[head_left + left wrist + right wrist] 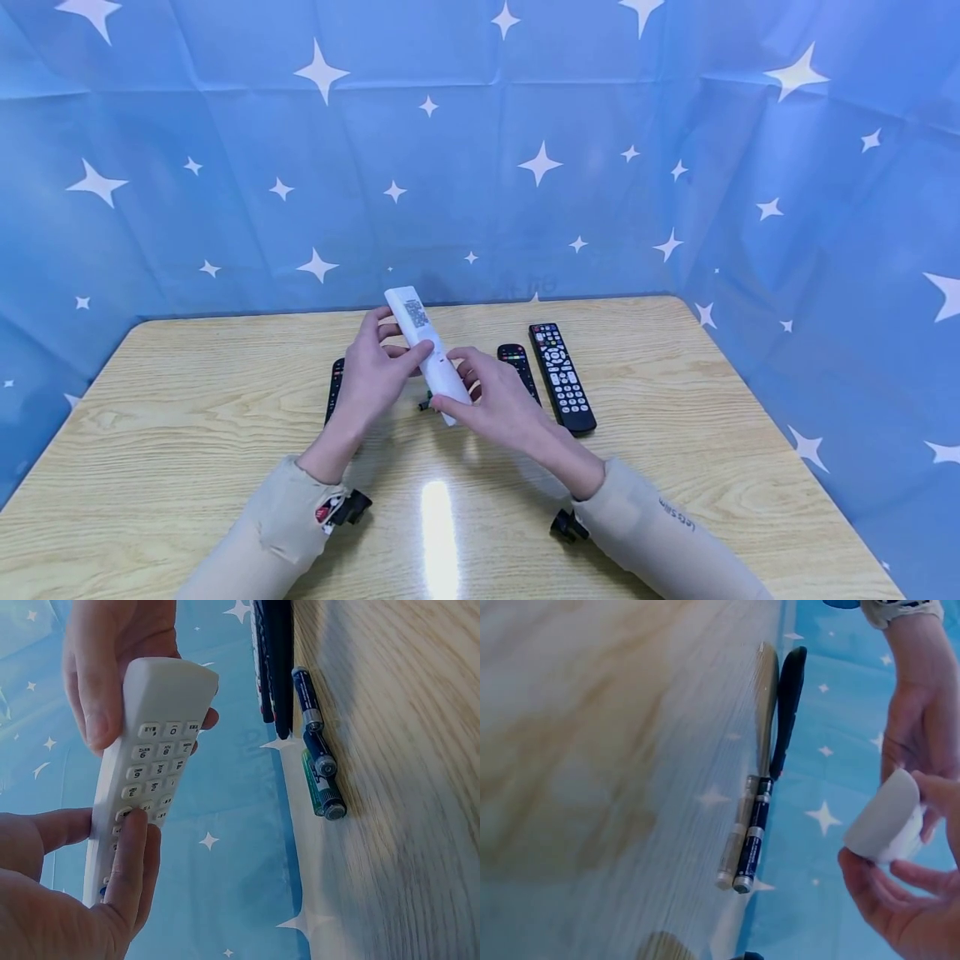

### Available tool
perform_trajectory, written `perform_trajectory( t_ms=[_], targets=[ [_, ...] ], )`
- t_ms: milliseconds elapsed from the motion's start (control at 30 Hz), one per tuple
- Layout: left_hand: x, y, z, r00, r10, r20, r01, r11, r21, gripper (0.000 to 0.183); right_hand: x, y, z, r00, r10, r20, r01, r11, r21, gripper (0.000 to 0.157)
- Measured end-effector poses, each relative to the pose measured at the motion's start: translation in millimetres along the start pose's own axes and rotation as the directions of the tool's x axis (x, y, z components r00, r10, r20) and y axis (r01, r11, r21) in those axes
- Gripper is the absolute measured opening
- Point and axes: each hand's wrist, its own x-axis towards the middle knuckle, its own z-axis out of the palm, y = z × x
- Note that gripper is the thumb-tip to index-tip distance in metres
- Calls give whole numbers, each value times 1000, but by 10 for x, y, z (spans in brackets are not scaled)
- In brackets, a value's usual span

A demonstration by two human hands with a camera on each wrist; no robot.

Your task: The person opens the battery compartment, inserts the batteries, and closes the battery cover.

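Observation:
Both hands hold a white remote control (pixel 439 371) above the table. Its back, with a printed label near the far end, faces the head camera; number buttons (pixel 154 769) show on its other side in the left wrist view. My left hand (pixel 369 371) grips it around the middle, thumb on the back and fingers across the button side. At the near end, my right hand (pixel 498 398) pinches it between thumb and fingers. Below, several small batteries (pixel 316 739) lie on the table, mostly hidden in the head view by the remote and hands.
A long black remote (pixel 561 377) lies right of the hands, beside a shorter black remote (pixel 517 360) partly covered by the right hand. Another black remote (pixel 334 387) lies behind the left wrist. A blue star-patterned curtain (pixel 480 183) borders the wooden table (pixel 210 392).

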Motion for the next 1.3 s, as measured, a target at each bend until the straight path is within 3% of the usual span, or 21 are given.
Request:
perform_trajectory(
  t_ms=[367,600,933,1300],
  targets=[
    [36,-13,-36,998,-60,5,60,989,-134,73,-28,-43,-22,994,-102,-26,98,988,-121,57],
    [58,-32,-56,996,-88,20,90,982,-169,71,-21,-61,-13,995,-103,4,103,982,-157,64],
    [51,-32,-42,996,-90,22,93,983,-158,67,-32,-64,-10,991,-133,-20,125,965,-232,61],
    [36,-48,-21,996,-83,38,89,976,-199,60,-31,-47,-16,995,-101,2,99,971,-217,56]
  ],
)
